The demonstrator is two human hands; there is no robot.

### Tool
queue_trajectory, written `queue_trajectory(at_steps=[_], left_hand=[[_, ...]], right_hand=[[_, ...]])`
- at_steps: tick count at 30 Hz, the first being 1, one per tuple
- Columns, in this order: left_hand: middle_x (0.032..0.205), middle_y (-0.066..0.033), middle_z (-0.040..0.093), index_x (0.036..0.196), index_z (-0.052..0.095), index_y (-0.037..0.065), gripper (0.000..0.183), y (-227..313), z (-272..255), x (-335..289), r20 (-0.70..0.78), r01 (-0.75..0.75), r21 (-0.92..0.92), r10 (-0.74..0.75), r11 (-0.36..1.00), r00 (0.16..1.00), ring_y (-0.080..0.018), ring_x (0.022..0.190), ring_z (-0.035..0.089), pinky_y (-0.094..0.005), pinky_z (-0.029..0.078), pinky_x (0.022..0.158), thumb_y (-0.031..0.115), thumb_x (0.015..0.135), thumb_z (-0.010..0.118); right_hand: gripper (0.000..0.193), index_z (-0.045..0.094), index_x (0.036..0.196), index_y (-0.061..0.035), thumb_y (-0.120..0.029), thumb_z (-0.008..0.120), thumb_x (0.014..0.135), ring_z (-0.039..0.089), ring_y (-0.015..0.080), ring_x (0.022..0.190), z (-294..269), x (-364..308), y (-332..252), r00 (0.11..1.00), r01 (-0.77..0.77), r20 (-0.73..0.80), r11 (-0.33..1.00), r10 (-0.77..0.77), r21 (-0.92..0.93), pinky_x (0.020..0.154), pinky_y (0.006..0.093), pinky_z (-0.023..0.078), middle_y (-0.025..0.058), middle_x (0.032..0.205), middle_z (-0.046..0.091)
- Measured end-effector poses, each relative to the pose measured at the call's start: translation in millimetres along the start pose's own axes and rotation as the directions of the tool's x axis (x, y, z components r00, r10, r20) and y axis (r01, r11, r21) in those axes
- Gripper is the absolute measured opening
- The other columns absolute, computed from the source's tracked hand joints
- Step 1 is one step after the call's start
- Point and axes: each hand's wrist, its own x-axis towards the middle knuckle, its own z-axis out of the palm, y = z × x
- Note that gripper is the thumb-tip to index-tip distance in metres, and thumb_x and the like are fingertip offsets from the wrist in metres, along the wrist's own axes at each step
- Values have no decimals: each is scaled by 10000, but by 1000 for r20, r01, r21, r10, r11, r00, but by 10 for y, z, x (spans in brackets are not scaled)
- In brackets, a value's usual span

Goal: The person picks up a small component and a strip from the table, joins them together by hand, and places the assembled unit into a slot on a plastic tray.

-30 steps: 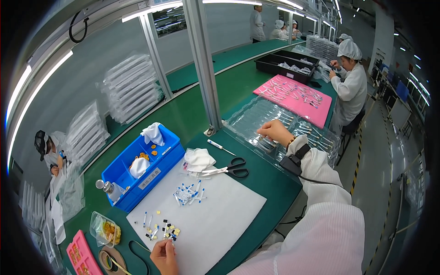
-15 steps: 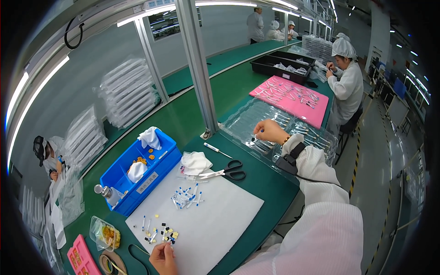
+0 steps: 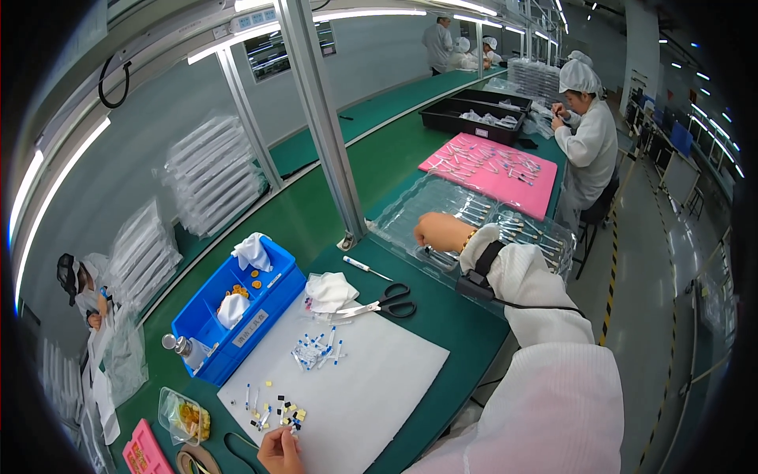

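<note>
My right hand (image 3: 444, 231) reaches over the near left part of a clear plastic tray (image 3: 399, 217), its fingers bent down and closed. What they hold, if anything, is hidden. Rows of slim parts with silvery stems (image 3: 525, 229) lie in this tray. My left hand (image 3: 281, 452) is at the lower edge of a white foam sheet (image 3: 379, 387), thumb and fingers pinched; I cannot make out what is between them. Just beyond its fingertips are scattered small black and yellow pieces (image 3: 296, 415). Farther up the sheet lies a pile of small white-and-blue strips (image 3: 316, 350).
Black-handled scissors (image 3: 395, 302), a white cloth (image 3: 330, 292) and a white pen-like tool (image 3: 365, 267) lie beyond the sheet. A blue divided bin (image 3: 276, 296) stands left, near a clear tub (image 3: 185, 419). A metal post (image 3: 320, 126) rises behind. A co-worker (image 3: 588, 146) sits beyond a pink mat (image 3: 489, 174).
My right hand has shifted slightly left over the tray, and its fingers have turned downward. My left hand stays pinched near the small pieces. The whole view has moved a little.
</note>
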Motion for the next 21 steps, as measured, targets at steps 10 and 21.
queue_trajectory(at_steps=[10, 21], left_hand=[[733, 9, 590, 1044, 697, -5, 142, -28, 0, -18, -3, 89, -118, -90, 989, 996, -68, 619, 513, -227, 419, 546, 111, 1003, 624], [739, 3, 606, 1043, 699, -17, 135, -78, -3, -11, -21, 19, -83, -21, 996, 1000, -68, 616, 505, -229, 411, 545, 94, 993, 641]], right_hand=[[161, 747, 908, -121, -42, 688, 780, 654, 311, 1009, -9, -17, -171, 989, 148, -3, 982, -150, -117, 806, 413, 550, 89, 987, 673], [447, 624, 1259, -165, 7, 664, 849, 661, 324, 1070, -122, -103, -335, 998, 68, -4, 993, -69, -94, 868, 424, 541, 95, 1109, 690]])
